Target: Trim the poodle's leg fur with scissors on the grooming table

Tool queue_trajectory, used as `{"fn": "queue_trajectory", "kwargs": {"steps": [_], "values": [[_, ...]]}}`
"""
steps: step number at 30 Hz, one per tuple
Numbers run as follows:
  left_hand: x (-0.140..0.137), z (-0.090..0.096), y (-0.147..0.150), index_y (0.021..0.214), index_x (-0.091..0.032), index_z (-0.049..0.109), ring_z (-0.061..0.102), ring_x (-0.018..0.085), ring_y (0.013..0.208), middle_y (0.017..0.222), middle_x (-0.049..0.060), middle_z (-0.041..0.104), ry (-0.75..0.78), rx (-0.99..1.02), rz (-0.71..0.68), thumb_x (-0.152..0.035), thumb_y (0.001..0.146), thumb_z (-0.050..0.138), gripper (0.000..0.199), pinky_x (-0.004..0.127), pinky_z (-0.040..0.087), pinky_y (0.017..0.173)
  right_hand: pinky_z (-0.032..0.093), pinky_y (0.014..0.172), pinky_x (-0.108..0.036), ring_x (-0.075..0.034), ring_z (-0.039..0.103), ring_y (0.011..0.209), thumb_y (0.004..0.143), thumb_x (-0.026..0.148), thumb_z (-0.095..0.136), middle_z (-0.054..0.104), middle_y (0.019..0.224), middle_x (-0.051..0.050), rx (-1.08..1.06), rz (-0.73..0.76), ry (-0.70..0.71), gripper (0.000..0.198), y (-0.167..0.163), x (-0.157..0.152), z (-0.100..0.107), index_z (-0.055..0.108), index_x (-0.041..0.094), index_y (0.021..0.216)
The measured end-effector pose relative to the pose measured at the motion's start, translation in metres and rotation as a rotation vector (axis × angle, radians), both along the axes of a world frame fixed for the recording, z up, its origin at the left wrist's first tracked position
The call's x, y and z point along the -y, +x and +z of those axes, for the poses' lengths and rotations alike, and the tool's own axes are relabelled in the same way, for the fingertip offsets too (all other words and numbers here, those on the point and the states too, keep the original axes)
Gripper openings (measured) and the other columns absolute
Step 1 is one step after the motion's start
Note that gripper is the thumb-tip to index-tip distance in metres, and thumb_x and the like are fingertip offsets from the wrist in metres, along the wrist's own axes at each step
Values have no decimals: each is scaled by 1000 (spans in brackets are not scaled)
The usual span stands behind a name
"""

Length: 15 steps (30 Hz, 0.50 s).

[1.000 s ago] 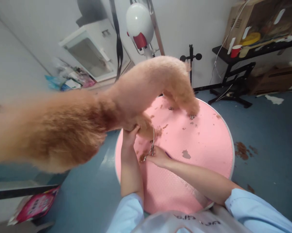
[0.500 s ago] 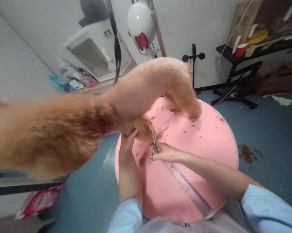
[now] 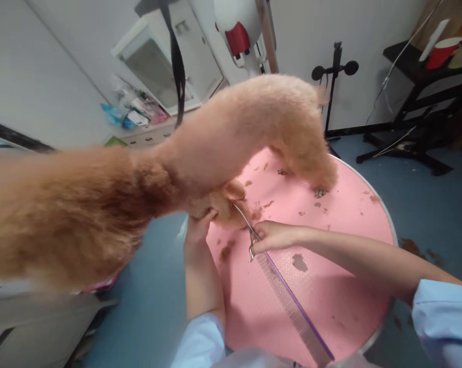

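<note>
A dog (image 3: 223,133) with apricot-brown fur stands on a round pink table (image 3: 353,245); its body is trimmed short, with longer fur on head and legs. My left hand (image 3: 200,225) is closed around a front leg (image 3: 231,212), and the hidden fingers are behind the fur. In my right hand (image 3: 269,236) is a pair of curved scissors (image 3: 249,230), the blade tips against that leg's fur. A long comb (image 3: 292,301) with a purple spine slants over the table below my right hand; whether the hand touches it, I cannot tell.
Fur clippings (image 3: 225,251) lie scattered on the table. A black strap (image 3: 177,66) hangs behind the dog. Further back are a white cabinet (image 3: 200,51), a white-and-red machine (image 3: 238,30), a black stand (image 3: 332,87) and a black side table (image 3: 411,97) with a red cup (image 3: 443,53).
My view has shifted, with the background moving right and up. My right hand and the scissors sit slightly further right and lower. My left hand still grips the leg.
</note>
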<state>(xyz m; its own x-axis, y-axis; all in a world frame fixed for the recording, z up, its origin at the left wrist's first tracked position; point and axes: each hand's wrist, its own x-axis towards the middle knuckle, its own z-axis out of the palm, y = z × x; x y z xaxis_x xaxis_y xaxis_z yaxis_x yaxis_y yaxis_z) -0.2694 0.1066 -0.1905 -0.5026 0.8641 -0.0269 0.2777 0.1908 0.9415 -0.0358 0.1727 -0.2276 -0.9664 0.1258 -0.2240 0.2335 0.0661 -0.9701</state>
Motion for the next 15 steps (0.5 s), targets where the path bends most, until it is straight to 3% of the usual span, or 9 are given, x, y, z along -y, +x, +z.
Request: {"fn": "queue_trajectory", "kwargs": {"steps": [3, 7, 9, 12, 15], "values": [[8, 9, 6, 109, -9, 73, 62, 35, 114, 110, 16, 67, -12, 50, -124, -67, 57, 82, 78, 47, 52, 103, 31, 50, -21, -10, 47, 58, 64, 17, 67, 54, 62, 5, -5, 23, 10, 16, 3, -7, -2, 51, 19, 67], [20, 7, 13, 120, -19, 70, 50, 25, 135, 135, 7, 58, 298, -112, -30, -51, 67, 82, 62, 33, 44, 120, 31, 49, -21, -9, 46, 55, 65, 19, 67, 52, 60, 6, 30, 30, 12, 14, 6, -11, -4, 53, 19, 69], [25, -1, 13, 121, -20, 69, 53, 23, 132, 135, 6, 58, 351, -88, 55, -43, 66, 84, 61, 32, 47, 117, 30, 48, -21, -9, 43, 53, 65, 18, 65, 48, 57, 7, 32, 34, 12, 14, 7, -12, -6, 51, 19, 68], [27, -16, 6, 117, -15, 68, 61, 24, 119, 127, 10, 63, 294, 17, 158, -37, 60, 87, 64, 32, 54, 105, 28, 46, -20, -8, 42, 52, 61, 12, 63, 46, 55, 8, 19, 23, 27, 17, 8, -13, -8, 48, 20, 66], [26, -27, -5, 110, -13, 67, 64, 20, 111, 121, 10, 65, 247, 88, 263, -34, 52, 90, 66, 27, 55, 99, 32, 46, -21, -9, 47, 52, 65, 20, 66, 51, 56, 6, 74, 30, 28, 13, 7, -13, -12, 54, 19, 66]]}}
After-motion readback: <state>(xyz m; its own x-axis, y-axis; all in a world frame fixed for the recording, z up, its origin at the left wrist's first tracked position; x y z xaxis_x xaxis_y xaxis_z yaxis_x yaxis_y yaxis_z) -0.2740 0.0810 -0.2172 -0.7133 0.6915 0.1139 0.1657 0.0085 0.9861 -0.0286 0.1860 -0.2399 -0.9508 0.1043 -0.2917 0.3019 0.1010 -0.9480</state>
